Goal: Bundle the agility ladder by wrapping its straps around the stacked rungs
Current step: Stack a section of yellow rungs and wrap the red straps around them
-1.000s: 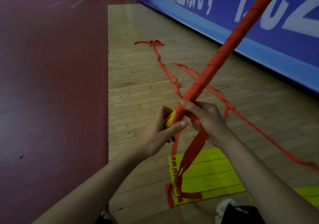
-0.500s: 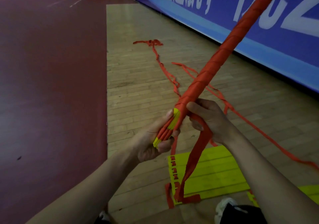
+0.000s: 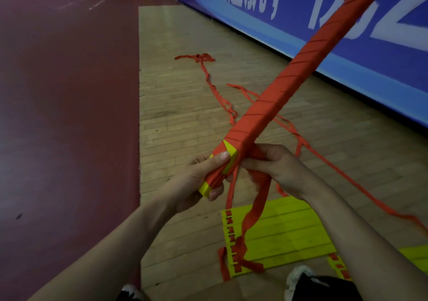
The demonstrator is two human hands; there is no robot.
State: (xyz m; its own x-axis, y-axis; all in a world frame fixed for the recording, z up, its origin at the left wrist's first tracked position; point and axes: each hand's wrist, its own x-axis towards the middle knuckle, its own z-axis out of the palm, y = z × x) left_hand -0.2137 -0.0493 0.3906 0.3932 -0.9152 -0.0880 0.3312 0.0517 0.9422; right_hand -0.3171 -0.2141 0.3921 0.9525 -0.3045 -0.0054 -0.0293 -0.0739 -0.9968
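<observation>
Wooden floor (image 3: pixel 185 106): fills the frame.
Blue banner (image 3: pixel 382 52): upper right, lettering cut off at the top.
Rung bundle (image 3: pixel 289 80): strap-wound, runs diagonally from centre to upper right, held above the floor.
Flat yellow rungs (image 3: pixel 278 231): lower centre, partly covered by the forearm.
Loose strap (image 3: pixel 257 203): hangs below the hands.
Left hand (image 3: pixel 201 180): grasps the bundle's near end.
Right hand (image 3: pixel 275 164): just right of it, clenched on the strap, fingertips hidden beneath the bundle.

Both hands grip, left hand (image 3: pixel 199 181) thumb on top, right hand (image 3: pixel 274 164) curled alongside.
</observation>
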